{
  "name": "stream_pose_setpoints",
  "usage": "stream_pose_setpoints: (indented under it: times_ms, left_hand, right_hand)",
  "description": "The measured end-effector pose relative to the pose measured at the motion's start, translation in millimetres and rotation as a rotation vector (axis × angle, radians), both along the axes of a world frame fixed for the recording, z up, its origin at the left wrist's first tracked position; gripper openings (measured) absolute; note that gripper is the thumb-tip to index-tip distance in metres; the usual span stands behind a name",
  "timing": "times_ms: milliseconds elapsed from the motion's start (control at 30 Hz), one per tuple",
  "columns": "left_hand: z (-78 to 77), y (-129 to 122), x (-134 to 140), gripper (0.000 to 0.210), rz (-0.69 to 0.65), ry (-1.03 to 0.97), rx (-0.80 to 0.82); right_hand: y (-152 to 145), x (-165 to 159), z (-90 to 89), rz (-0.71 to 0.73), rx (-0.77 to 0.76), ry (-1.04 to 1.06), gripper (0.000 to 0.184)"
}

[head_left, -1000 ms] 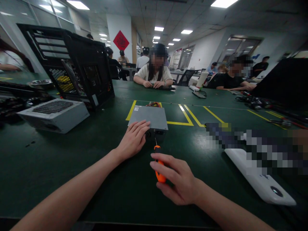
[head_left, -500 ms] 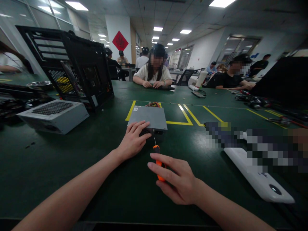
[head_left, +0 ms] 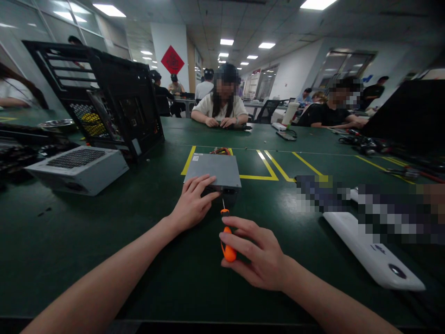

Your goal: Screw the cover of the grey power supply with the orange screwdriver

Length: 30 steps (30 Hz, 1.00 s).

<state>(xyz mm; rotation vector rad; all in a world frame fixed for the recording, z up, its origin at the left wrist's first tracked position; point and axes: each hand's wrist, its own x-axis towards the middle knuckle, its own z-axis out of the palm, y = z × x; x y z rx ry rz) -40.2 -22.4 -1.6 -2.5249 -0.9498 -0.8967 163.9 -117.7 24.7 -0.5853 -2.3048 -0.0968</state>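
A grey computer power supply (head_left: 217,168) lies flat on the green table, its socket side facing me and coloured cables at its far end. My left hand (head_left: 192,204) grips its near left corner, fingers over the top and thumb along the near side. Between the fingers and thumb of my right hand (head_left: 259,253) is a screwdriver (head_left: 229,250) with an orange and black handle. Its thin shaft points away from me at the near side of the power supply, by my left thumb; whether the tip sits on a screw is too small to tell.
At the left stand a black computer case (head_left: 128,106) and another grey power supply (head_left: 83,169). A white device (head_left: 371,250) lies at the right beside a blurred area. Yellow tape (head_left: 259,178) marks the table (head_left: 167,287). A person (head_left: 220,104) sits opposite.
The screwdriver handle has turned a little in my right hand, whose fingers have shifted around it. My left hand and the power supply have stayed in place.
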Motion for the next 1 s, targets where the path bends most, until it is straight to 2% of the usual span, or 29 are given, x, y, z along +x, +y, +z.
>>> stream_pose_setpoints:
  times_ms: [67, 167, 233, 367, 433, 567, 667, 833, 900, 1000]
  left_hand:
    - [0.5, -0.3, 0.0, 0.028, -0.001, 0.001, -0.007]
    - [0.8, -0.5, -0.5, 0.028, 0.0, 0.006, -0.006]
    - [0.6, -0.4, -0.8, 0.029, 0.002, 0.009, -0.005]
    - [-0.1, -0.1, -0.7, 0.029, 0.001, -0.002, -0.009]
    - [-0.1, -0.1, -0.5, 0.029, 0.002, -0.008, -0.008]
    - [0.6, -0.8, -0.5, 0.029, 0.004, 0.001, -0.01]
    - [1.5, -1.3, -0.6, 0.028, 0.005, 0.002, -0.002]
    - [1.4, -1.0, -0.1, 0.028, -0.003, -0.012, -0.007]
    - [0.7, -0.5, 0.7, 0.027, -0.003, -0.028, -0.007]
    - [-0.1, 0.1, 2.0, 0.026, 0.007, -0.059, -0.014]
  right_hand:
    - [1.3, -1.3, -3.0, 0.0, -0.013, 0.05, 0.034]
    - [3.0, -1.7, -5.7, 0.039, -0.108, 0.131, 0.04]
    - [2.7, -0.7, -4.3, 0.071, -0.134, 0.117, 0.04]
    - [0.0, -0.2, 0.9, 0.015, -0.038, -0.001, 0.035]
    - [-0.3, -1.9, 1.1, -0.014, 0.004, 0.019, 0.031]
    - [1.6, -5.3, -1.4, 0.037, -0.054, 0.103, 0.038]
    - [1.1, -4.4, -0.6, 0.059, -0.119, 0.076, 0.039]
    - [-2.1, -3.7, 1.6, -0.011, -0.026, -0.038, 0.034]
    - [-1.6, -4.8, -0.3, -0.013, -0.008, 0.002, 0.033]
    - [0.0, -5.7, -3.4, 0.016, -0.067, 0.087, 0.038]
